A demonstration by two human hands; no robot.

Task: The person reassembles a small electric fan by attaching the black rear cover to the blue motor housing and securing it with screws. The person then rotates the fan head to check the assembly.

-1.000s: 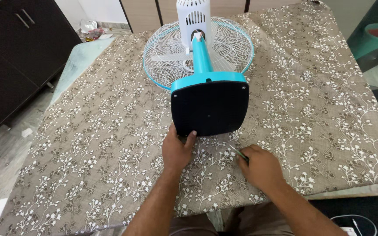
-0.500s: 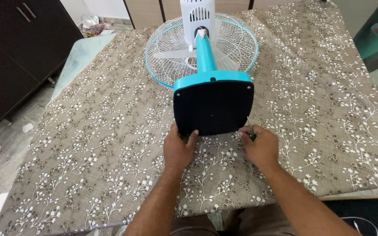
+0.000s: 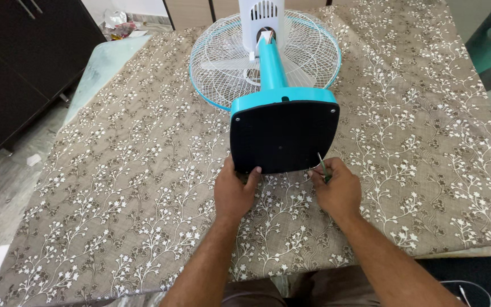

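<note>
Gripping matte black square fan base [image 3: 282, 136]: left hand [image 3: 233, 193]; right hand [image 3: 337, 190] pinching thin screwdriver [image 3: 322, 166].

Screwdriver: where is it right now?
Head view, right of centre: the screwdriver is in the right hand, tip up at the lower right corner of the fan's black base; the left hand grips the lower left corner.
</note>
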